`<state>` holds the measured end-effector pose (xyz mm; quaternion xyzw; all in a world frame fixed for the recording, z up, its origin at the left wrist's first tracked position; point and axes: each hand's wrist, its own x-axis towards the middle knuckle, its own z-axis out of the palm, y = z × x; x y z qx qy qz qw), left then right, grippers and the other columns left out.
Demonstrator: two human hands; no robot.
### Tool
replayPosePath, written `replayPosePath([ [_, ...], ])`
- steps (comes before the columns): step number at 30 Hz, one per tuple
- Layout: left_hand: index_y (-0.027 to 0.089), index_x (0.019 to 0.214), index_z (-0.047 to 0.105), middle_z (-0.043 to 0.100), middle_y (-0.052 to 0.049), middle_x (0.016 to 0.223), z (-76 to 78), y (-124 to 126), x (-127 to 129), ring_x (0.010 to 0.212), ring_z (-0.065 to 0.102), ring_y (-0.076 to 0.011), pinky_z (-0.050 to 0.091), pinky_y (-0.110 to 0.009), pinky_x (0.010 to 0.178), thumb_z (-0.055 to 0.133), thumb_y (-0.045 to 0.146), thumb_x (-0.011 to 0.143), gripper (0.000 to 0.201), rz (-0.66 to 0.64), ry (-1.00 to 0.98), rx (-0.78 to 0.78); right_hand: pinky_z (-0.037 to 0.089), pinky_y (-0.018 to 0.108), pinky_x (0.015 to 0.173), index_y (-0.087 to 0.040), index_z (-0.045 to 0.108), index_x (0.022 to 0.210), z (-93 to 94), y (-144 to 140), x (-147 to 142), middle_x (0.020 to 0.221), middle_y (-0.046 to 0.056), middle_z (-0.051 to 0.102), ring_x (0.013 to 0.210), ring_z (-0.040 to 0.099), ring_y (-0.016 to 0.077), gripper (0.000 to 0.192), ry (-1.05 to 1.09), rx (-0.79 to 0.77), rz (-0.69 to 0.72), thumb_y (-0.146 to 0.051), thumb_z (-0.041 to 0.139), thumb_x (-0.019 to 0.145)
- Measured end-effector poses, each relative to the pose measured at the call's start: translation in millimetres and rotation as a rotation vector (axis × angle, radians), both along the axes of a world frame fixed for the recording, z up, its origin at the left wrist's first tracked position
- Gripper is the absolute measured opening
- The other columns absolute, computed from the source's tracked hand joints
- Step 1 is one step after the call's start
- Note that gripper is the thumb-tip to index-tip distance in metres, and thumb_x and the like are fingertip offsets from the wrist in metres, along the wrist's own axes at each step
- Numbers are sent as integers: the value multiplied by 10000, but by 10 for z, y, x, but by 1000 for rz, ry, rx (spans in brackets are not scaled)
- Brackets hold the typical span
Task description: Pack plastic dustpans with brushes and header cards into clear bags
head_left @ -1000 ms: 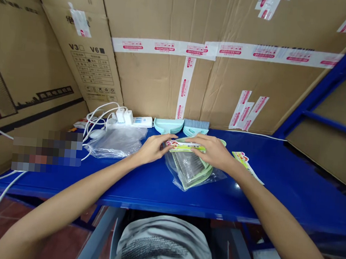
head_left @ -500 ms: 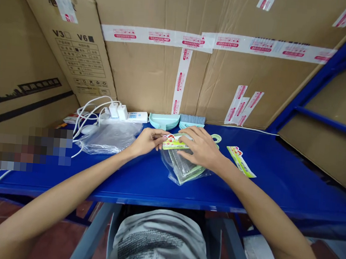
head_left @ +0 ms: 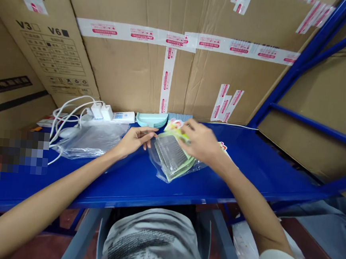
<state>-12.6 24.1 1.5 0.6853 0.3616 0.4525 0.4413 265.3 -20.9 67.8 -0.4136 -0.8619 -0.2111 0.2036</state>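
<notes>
Cardboard cartons point(head_left: 129, 74), matte brown and crossed with glossy white-and-red printed tape, wall in the far side, well beyond both hands. Below them runs the counter point(head_left: 262, 168), a smooth blue-painted metal surface that reflects light, set in a frame of blue steel uprights.

Left of the left hand point(head_left: 133, 140) lies a loose heap of clear plastic bags point(head_left: 92, 141), thin and wrinkled, and past those a white power strip point(head_left: 114, 116) with two chargers and looping white cables. Just beyond the fingertips sit stacked pale-teal plastic dustpans point(head_left: 151, 120), shallow and curved.

Between the hands lies the clear bag point(head_left: 173, 161) with a green dustpan set inside, flat and ribbed, resting on the counter and tilted up at its far end. The right hand point(head_left: 200, 141) pinches the folded paper header card point(head_left: 176, 129), yellow-green with red print, closed on it at the bag's mouth. The left hand hovers just beside the bag's left edge, fingers loosely curled, holding nothing as far as I can see.

To my judgement, seating the card well calls for keeping the slippery film flat and taut: the free hand should pin the bag's near-left corner while the gripping fingers square the fold over the mouth, both film layers caught inside it. A further printed card point(head_left: 224, 146) peeks out right of the right hand.
</notes>
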Motion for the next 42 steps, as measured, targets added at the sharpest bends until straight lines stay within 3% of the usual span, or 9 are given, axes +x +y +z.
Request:
replayPosePath([
  [3,127,1153,753,780,-101,989,-14,0,1,566,641,-115,514,-245,491,818,461,854,453,27,30,-11,518,407,815,-134,698,1091,152,-110,477,1101,176,683,929,677,304,293,151,-3,-376,-390,592,995],
  [6,126,1108,746,758,-78,906,-38,-1,15,560,642,-118,506,-238,487,819,407,837,398,10,60,-19,514,438,799,-139,705,1065,92,-185,887,1016,191,711,934,710,367,319,97,-172,-725,-415,565,986],
  [11,140,1035,733,715,-34,762,-60,4,32,554,632,-114,501,-219,493,796,373,859,298,2,108,-17,526,497,865,-153,671,1247,-258,-62,1159,1176,248,722,1086,726,428,459,-40,-482,-954,-509,513,1005],
  [19,133,1036,717,672,-9,693,-79,22,8,574,642,-124,521,-218,507,745,354,875,274,9,154,25,515,482,936,-220,473,1537,-313,439,1395,1255,212,689,1156,677,396,805,32,-688,-787,-590,688,855],
  [25,134,1021,719,676,-18,716,-92,32,17,584,655,-133,529,-225,504,744,390,871,297,-10,162,57,513,400,901,-233,674,1298,-274,596,1285,995,127,753,1136,669,361,506,-80,-743,-711,-469,666,850],
  [29,136,1008,724,659,-15,690,-83,22,22,592,661,-140,531,-223,507,725,379,878,276,6,180,68,525,414,923,-220,693,1271,-283,585,1211,997,136,766,1166,677,373,476,-93,-710,-703,-445,691,852],
  [34,133,1012,719,670,-21,719,-96,4,24,575,645,-126,509,-211,500,658,308,909,211,14,208,108,597,437,928,-212,648,1214,-143,598,1153,1097,142,753,1077,733,312,356,397,-561,-547,-430,695,935],
  [38,141,1004,722,716,-43,834,-118,54,5,573,647,-120,534,-242,547,603,267,949,182,40,267,208,683,399,768,-203,606,1053,-32,649,931,970,111,751,862,775,239,186,905,-1010,-345,-370,675,1010],
  [42,167,957,748,751,-71,962,-6,-130,55,760,698,-175,568,-305,688,546,156,967,202,170,448,528,706,388,700,-184,626,980,-85,631,728,920,86,755,772,780,215,157,1002,-1250,-240,-298,734,980],
])
